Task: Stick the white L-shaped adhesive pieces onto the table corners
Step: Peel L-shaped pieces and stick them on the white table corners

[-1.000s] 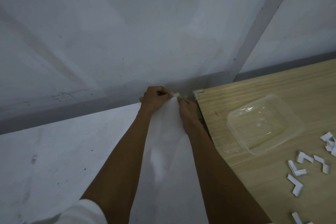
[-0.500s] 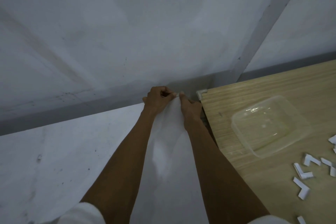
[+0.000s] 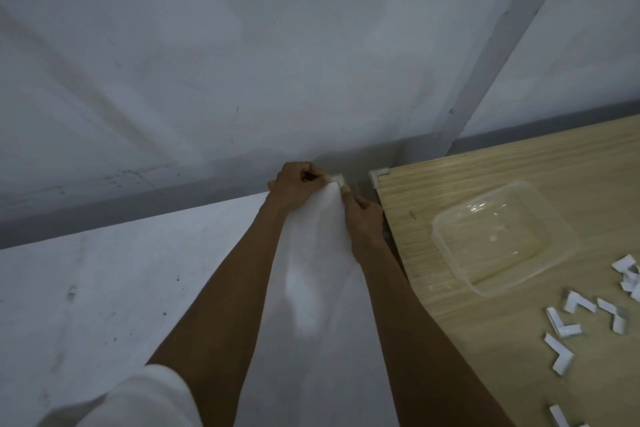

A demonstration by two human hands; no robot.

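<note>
A white L-shaped adhesive piece (image 3: 337,179) sits on the far corner of the white table (image 3: 121,288). My left hand (image 3: 298,184) has its fingers curled and pinches the piece from the left side of the corner. From the right side, my right hand (image 3: 363,218) pinches it with thumb and fingertip. Another L-shaped piece (image 3: 378,174) is stuck on the near-left corner of the wooden table (image 3: 485,357). Several loose L-shaped pieces (image 3: 561,350) lie on the wooden table at the right.
An empty clear plastic container (image 3: 491,236) stands on the wooden table near its corner. A grey wall (image 3: 242,62) runs close behind both tables. A narrow dark gap separates the white table from the wooden one.
Both hands have stayed at the white table's corner. My fingertips have parted slightly, so the piece on the corner shows more between them.
</note>
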